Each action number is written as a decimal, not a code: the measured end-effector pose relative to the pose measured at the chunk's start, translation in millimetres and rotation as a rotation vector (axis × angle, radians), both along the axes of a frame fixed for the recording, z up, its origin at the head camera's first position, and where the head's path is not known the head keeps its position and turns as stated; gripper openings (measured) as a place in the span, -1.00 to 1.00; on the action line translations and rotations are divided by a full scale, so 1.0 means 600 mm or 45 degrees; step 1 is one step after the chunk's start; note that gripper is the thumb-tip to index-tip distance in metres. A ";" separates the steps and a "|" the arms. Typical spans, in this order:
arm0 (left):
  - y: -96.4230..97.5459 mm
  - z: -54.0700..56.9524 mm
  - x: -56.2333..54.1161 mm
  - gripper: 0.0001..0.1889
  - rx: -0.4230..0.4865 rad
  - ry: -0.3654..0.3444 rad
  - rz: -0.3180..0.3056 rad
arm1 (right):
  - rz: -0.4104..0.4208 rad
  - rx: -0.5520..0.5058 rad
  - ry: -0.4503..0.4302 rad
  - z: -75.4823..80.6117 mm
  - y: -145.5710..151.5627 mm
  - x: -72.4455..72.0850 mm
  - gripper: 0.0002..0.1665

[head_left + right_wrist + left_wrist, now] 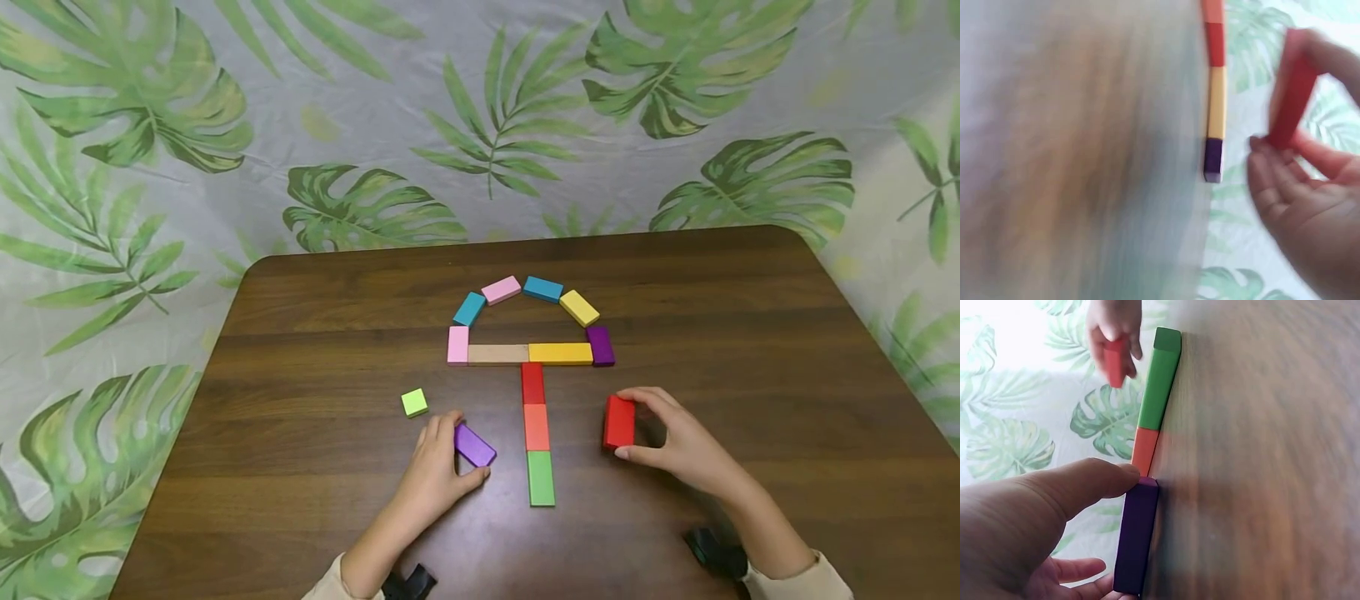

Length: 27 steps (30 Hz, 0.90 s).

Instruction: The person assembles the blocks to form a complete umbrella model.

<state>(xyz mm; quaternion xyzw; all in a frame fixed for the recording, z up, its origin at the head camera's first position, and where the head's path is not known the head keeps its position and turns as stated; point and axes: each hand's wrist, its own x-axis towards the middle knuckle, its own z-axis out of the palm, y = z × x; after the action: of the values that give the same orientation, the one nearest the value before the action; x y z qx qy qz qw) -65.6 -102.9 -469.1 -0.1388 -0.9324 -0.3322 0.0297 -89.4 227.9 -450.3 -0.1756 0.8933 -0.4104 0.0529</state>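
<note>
My left hand [431, 475] holds a purple block [474, 446] by its two ends, thumb at one and fingers at the other. In the left wrist view that purple block [1136, 537] lies low along the tabletop. Off to the right, my right hand [693, 446] pinches a red block [619, 422] between thumb and fingers. The right wrist view shows the red block [1297, 94] raised above the table. Between the hands runs a column of a red block [532, 383], an orange-red block [536, 427] and a green block [541, 479].
Above the column, a tan block [498, 355] and a yellow-orange block [560, 354] form a bar. Pink, blue, yellow and dark purple blocks [600, 346] arch over it. A small lime block [414, 402] lies beyond my left hand on the brown table [300, 333].
</note>
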 end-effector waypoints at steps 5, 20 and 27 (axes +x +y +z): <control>-0.003 -0.002 -0.001 -0.23 0.030 -0.019 -0.010 | -0.051 -0.054 0.086 0.018 -0.025 0.035 -0.23; -0.006 -0.005 -0.001 -0.25 0.055 -0.037 -0.028 | -0.133 -0.175 0.088 0.011 -0.131 0.148 -0.20; -0.006 -0.006 0.000 -0.26 0.062 -0.038 -0.032 | -0.083 -0.107 -0.056 -0.006 -0.156 0.173 -0.25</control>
<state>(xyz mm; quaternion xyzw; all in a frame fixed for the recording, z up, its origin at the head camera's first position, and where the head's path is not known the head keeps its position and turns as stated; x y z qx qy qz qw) -65.6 -106.7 -472.5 -0.1448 -0.9226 -0.3572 0.0151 14.6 134.3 -453.9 -0.1393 0.8792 -0.4527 0.0516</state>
